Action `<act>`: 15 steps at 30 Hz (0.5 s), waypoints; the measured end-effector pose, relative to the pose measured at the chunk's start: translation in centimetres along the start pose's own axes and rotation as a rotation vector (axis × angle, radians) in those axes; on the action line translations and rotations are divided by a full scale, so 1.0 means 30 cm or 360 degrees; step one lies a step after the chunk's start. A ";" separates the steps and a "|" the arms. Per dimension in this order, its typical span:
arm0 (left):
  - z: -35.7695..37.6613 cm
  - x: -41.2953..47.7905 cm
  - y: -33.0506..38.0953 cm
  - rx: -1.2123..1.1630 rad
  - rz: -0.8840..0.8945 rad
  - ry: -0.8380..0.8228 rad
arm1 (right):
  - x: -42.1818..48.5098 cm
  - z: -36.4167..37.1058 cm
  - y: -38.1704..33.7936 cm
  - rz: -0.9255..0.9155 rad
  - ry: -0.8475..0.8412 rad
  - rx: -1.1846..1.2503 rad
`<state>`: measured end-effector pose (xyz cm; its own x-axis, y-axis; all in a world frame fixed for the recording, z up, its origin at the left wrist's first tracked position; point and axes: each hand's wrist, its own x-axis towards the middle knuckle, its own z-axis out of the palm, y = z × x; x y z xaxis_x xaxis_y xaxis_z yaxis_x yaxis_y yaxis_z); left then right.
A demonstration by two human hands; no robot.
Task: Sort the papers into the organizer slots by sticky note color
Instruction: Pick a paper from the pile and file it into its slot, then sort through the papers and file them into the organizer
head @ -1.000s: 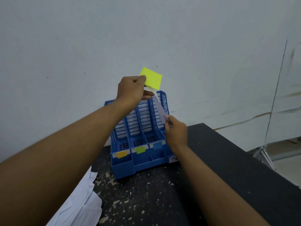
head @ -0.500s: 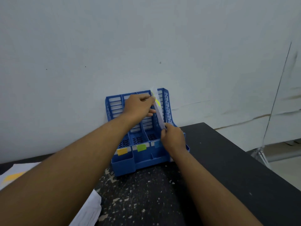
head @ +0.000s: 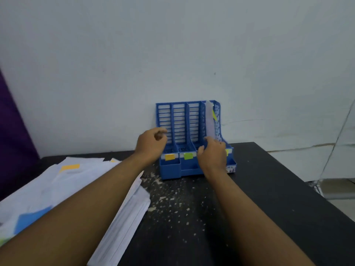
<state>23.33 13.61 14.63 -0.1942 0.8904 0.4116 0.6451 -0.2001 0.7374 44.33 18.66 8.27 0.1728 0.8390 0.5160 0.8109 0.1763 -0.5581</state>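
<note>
At nine o'clock from the middle of my view, a loose pile of papers (head: 57,189) spreads over the left part of the black table (head: 269,189). One sheet near the top of the pile carries an orange sticky note (head: 69,167), and a blue sticky note (head: 32,220) shows lower down at about eight o'clock, partly blurred.

Moving right, my left hand (head: 151,144) hovers in front of the blue organizer (head: 194,139), over its leftmost slot. Its fingers are loosely curled and it has hold of nothing. Just below it, at the organizer's front edge, sits an orange tab (head: 169,157), and at three o'clock from that a green tab (head: 188,156) marks the next slot.

The organizer stands upright against the white wall (head: 172,54) at twelve o'clock from the table's middle, with tall slatted dividers and small front trays.

My right hand (head: 213,154) rests at the front of the organizer's right half, fingers partly spread and bent. I cannot tell whether the fingertips touch the sheet behind them or only the plastic; it does not look closed around anything.

At one o'clock from that hand, a white paper (head: 209,120) stands on edge in the rightmost slot, leaning slightly, with a yellow sticky note (head: 214,115) near its top. A yellow tab (head: 227,152) shows at that slot's front, just right of my right hand.
</note>
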 end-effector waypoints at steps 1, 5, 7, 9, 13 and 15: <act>-0.023 -0.033 -0.029 0.0028 -0.0014 0.0021 | -0.024 0.003 -0.023 -0.0028 -0.0043 0.0059; -0.171 -0.232 -0.208 0.0073 -0.0117 0.0073 | -0.201 0.047 -0.190 -0.0241 -0.0233 0.0288; -0.243 -0.328 -0.306 0.0149 -0.0177 0.0116 | -0.302 0.072 -0.280 -0.0337 -0.0287 0.0362; -0.309 -0.409 -0.393 0.0254 -0.0233 0.0140 | -0.390 0.105 -0.356 -0.0403 -0.0356 0.0405; -0.442 -0.552 -0.551 0.0423 -0.0323 0.0198 | -0.556 0.180 -0.477 -0.0519 -0.0522 0.0385; -0.501 -0.613 -0.613 0.0470 -0.0373 0.0261 | -0.627 0.222 -0.517 -0.0646 -0.0627 0.0286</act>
<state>3.92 -5.22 1.57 -0.4607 0.8164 0.3483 0.7493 0.1474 0.6456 24.79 3.59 2.89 -0.3799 0.8079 0.4505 0.6555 0.5787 -0.4851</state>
